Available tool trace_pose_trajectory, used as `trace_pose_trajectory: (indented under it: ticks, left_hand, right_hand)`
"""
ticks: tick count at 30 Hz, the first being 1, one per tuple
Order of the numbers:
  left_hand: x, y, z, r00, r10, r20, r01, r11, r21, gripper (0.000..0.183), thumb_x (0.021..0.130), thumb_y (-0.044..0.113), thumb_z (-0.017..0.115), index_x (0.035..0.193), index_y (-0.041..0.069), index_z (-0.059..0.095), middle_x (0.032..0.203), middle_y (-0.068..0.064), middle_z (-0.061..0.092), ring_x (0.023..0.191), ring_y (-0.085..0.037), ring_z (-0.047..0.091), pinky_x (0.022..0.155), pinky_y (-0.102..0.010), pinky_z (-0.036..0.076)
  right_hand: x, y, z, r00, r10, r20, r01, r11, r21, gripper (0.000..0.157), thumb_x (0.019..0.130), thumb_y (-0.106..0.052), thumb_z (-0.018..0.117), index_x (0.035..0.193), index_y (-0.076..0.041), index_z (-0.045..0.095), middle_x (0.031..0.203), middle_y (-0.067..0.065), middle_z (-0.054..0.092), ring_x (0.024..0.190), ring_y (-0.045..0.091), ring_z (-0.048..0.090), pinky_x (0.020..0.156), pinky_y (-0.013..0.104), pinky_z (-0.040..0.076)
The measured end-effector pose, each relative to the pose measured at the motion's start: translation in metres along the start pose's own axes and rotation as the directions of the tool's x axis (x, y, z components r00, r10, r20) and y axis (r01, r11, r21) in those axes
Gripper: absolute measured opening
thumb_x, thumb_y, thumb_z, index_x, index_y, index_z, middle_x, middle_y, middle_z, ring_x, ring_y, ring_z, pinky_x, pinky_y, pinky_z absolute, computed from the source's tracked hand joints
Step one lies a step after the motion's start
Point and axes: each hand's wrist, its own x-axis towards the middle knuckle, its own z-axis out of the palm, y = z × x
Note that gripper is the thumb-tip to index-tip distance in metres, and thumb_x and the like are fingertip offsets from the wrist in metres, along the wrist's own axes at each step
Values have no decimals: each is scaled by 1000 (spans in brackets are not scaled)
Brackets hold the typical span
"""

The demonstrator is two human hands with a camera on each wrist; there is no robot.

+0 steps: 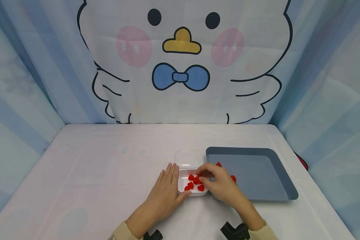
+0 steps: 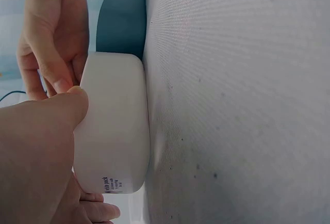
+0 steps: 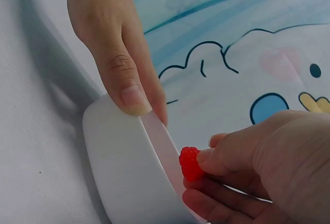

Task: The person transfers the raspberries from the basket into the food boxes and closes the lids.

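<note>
A small white plastic box [image 1: 183,191] stands on the table with several red raspberries [image 1: 190,185] in it. My left hand [image 1: 165,195] rests against it, its straight fingers along the left side and its thumb on the front rim. In the left wrist view the thumb laps over the rim of the box [image 2: 113,121], which bears small print. My right hand [image 1: 222,183] is over the box's right side. Between its thumb and fingers it pinches a raspberry [image 3: 191,163], held close to the rim in the right wrist view.
The box's clear lid [image 1: 189,159] lies folded back behind it. Right beside the box is a grey-blue tray [image 1: 258,173], with a raspberry [image 1: 218,164] near its left edge and another [image 1: 233,179] partly hidden by my right hand. A printed curtain [image 1: 180,103] hangs behind the table.
</note>
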Motion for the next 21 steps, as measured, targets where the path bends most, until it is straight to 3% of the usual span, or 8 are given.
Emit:
trace_pose_trajectory:
  ticks: [5,12,21]
  left_hand:
    - [-1,0,0,999,19,-26,-19,1000,4,89,96,58,52,152,-7,27,159,-21,32,152,-36,23,121,-53,25]
    - [-1,0,0,1000,14,-20,-14,1000,-2,90,96,59,51,152,-6,27,159,-21,31,152,-36,22,122,-54,24]
    - [0,0,1,1000,1,-12,-1,1000,-8,91,95,60,50,153,-5,25,160,-20,30,152,-35,20,122,-53,23]
  right_hand:
    - [-1,-3,5,1000,-2,18,3,1000,-12,22,87,1,71,106,-9,70,102,0,72,88,12,66,80,23,58]
    - [-2,-5,8,1000,12,21,-11,999,-46,25,85,0,73,106,-13,70,103,-1,72,91,13,66,82,28,60]
    - [-1,-6,2,999,50,22,-49,998,-25,23,87,-2,72,107,-14,71,102,-1,72,90,11,66,82,22,57]
